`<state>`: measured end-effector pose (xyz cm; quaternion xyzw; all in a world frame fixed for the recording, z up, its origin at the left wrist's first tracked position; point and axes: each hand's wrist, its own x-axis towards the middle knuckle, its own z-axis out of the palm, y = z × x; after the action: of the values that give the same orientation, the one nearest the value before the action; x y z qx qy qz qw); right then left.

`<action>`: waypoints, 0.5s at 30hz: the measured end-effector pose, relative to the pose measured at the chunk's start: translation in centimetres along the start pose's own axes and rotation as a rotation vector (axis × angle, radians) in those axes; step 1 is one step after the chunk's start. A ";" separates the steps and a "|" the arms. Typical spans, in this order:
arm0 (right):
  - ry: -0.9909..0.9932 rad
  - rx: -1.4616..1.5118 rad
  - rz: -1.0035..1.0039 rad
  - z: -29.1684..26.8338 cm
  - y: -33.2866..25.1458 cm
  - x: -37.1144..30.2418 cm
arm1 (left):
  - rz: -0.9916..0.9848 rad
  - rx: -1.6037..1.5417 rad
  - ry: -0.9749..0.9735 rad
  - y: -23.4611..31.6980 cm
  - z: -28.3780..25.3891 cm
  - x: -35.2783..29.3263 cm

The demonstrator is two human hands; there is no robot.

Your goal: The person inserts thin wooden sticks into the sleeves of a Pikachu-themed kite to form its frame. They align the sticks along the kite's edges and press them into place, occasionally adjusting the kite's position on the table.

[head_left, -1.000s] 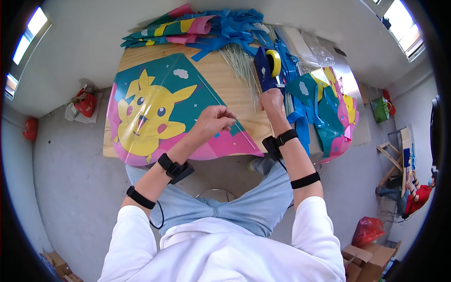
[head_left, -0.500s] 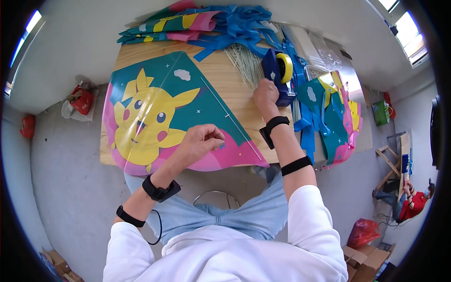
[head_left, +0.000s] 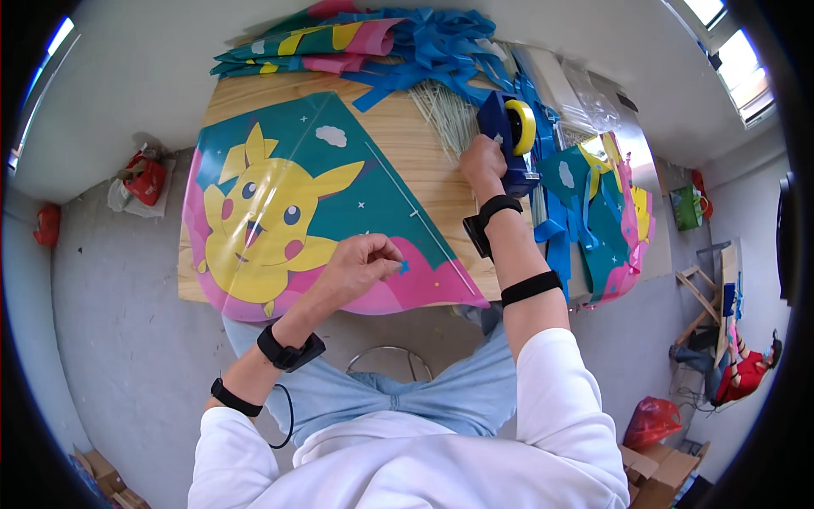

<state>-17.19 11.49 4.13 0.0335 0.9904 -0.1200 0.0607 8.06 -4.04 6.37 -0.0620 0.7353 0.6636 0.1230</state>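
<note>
A kite sheet in green and pink, printed with a yellow cartoon animal, lies flat on the wooden table. Along its right slanting edge runs a thin white rod. My left hand hovers over the sheet's lower pink part, thumb and fingertips pinched together; whatever they hold is too small to make out. My right hand is closed against the near left side of a dark blue tape dispenser, which carries a yellow roll of tape. Its fingertips are partly hidden.
Folded kite sheets and tangled blue ribbons lie at the far edge. Thin pale rods are heaped beside the dispenser. Another kite sheet hangs over the table's right side. A person in red sits far right.
The tape dispenser has shifted and turned slightly to the right, with my right hand staying against it. My left hand has moved down a little, still pinched.
</note>
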 end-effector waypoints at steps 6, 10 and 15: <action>-0.032 0.054 0.002 -0.5 0.2 -0.3 | -0.003 -0.009 0.023 -0.2 -0.3 -0.1; 0.010 0.109 -0.075 -1.2 1.8 -1.7 | -0.001 0.022 0.020 0.3 -0.2 -0.2; -0.323 0.564 -0.229 -3.7 9.4 -6.6 | 0.006 -0.078 0.030 1.1 -0.6 0.5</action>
<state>-10.27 21.10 6.31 -0.0817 0.8932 -0.3987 0.1910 7.23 -4.51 7.38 -0.0746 0.7107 0.6912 0.1075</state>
